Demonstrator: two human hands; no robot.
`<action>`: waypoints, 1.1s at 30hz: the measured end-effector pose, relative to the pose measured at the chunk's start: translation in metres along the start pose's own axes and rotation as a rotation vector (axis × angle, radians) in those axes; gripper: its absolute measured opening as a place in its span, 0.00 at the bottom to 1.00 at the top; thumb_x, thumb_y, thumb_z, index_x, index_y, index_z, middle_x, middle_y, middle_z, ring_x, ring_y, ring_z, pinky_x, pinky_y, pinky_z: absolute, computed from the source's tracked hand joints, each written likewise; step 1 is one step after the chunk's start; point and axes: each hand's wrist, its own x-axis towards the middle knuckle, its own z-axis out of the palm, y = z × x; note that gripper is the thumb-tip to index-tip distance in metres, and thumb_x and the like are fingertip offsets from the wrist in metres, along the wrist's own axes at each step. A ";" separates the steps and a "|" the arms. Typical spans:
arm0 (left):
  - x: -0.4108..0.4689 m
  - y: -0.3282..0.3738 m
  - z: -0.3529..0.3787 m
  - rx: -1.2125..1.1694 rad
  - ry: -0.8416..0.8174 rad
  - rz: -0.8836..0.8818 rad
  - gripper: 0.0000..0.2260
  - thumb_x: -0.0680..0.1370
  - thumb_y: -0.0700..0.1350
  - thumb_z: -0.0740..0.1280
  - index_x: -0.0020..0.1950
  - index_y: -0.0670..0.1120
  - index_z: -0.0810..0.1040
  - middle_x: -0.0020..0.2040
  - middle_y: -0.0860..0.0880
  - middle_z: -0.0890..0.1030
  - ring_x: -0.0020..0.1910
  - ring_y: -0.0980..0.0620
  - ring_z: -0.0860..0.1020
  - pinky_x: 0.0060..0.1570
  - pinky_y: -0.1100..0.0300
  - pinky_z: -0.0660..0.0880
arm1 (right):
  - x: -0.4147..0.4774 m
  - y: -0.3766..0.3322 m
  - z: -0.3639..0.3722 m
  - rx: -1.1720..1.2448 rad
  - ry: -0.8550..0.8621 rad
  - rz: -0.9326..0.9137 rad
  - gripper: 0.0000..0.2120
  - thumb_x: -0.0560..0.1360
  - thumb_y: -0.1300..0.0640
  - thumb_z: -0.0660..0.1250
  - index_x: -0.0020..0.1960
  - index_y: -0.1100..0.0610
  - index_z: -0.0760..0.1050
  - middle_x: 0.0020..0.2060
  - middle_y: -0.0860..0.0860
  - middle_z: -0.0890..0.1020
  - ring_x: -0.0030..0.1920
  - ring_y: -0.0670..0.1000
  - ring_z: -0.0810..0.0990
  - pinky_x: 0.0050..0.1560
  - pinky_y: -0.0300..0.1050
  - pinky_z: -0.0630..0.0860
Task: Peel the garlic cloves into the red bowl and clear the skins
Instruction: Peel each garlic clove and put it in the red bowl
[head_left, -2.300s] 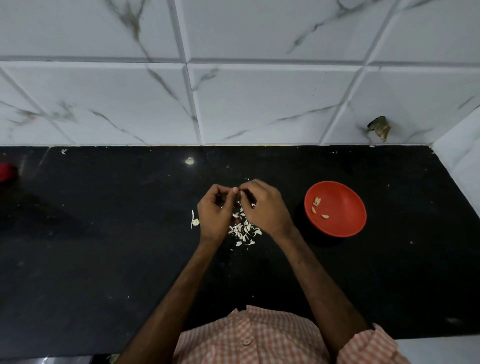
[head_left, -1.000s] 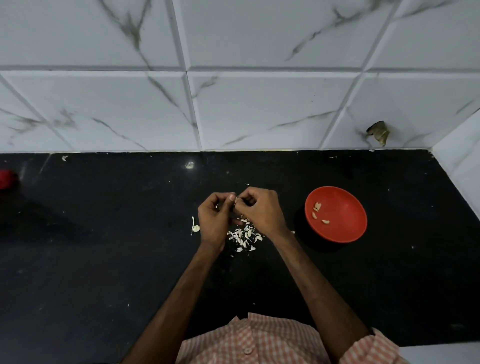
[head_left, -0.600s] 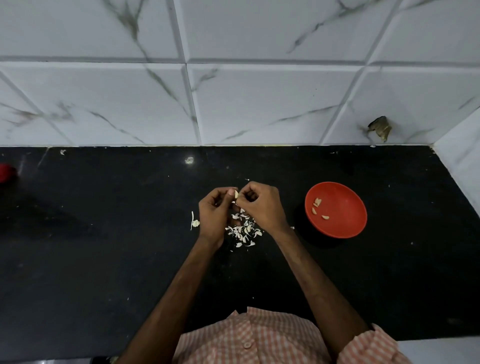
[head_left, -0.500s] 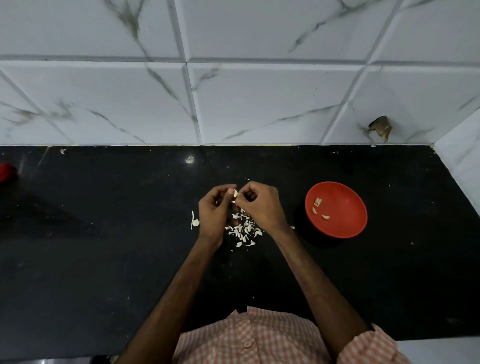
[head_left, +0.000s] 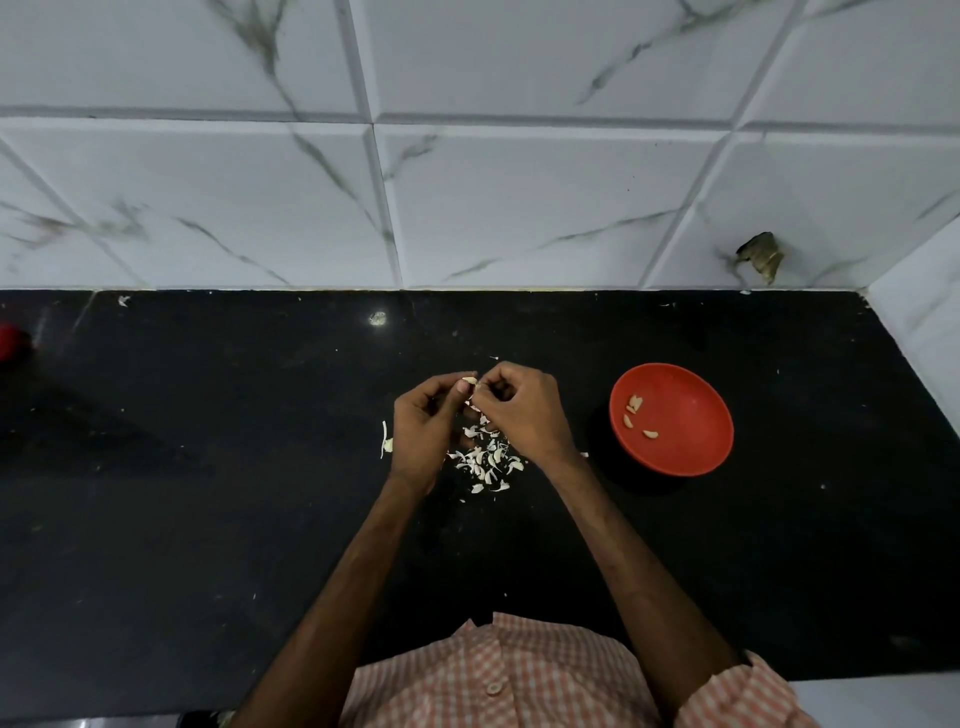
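A person in a checked orange shirt (head_left: 519, 675) leans over a black worktop (head_left: 208, 519), forearms reaching away from the near edge. Just beyond the wrists lies a loose heap of pale garlic skins (head_left: 485, 462), with one stray strip (head_left: 385, 441) to its left. Above the heap, the left hand (head_left: 423, 431) and the right hand (head_left: 522, 415) meet, fingers curled and pinched together on a single garlic clove (head_left: 470, 381), whose pale tip shows between the thumbs; how much skin is left on it cannot be told.

To the right, well apart from the heap, the red bowl (head_left: 691, 452) holds about four peeled cloves (head_left: 635, 410). The job looks partly done: a few cloves are in, one is in hand, and the skins have not been cleared. No unpeeled stock is visible.

Compared with half a second earlier, little has changed: the hands keep the same pinch over the heap and the bowl's contents are the same.

At the far side, a marbled tile wall (head_left: 519, 197) rises, and something red (head_left: 9, 340) sits at the far left edge.
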 end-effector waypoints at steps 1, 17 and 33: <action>0.000 0.000 0.000 -0.004 0.002 -0.009 0.08 0.81 0.38 0.67 0.57 0.38 0.82 0.43 0.40 0.83 0.38 0.47 0.82 0.26 0.58 0.78 | 0.000 0.000 0.000 0.001 -0.001 -0.001 0.04 0.75 0.59 0.72 0.42 0.60 0.81 0.32 0.51 0.83 0.32 0.51 0.84 0.34 0.50 0.83; 0.001 0.007 -0.002 -0.211 0.066 -0.098 0.06 0.81 0.41 0.67 0.53 0.41 0.81 0.43 0.46 0.81 0.37 0.54 0.79 0.25 0.60 0.73 | 0.005 0.004 -0.006 -0.167 0.118 -0.329 0.07 0.76 0.69 0.68 0.50 0.60 0.81 0.46 0.50 0.83 0.46 0.45 0.82 0.47 0.40 0.81; -0.001 0.000 0.005 -0.059 0.085 0.045 0.06 0.79 0.39 0.70 0.51 0.36 0.81 0.43 0.40 0.85 0.39 0.43 0.83 0.28 0.56 0.80 | 0.007 -0.002 0.002 -0.312 0.065 -0.351 0.03 0.76 0.61 0.71 0.45 0.60 0.79 0.37 0.51 0.82 0.36 0.47 0.80 0.39 0.49 0.80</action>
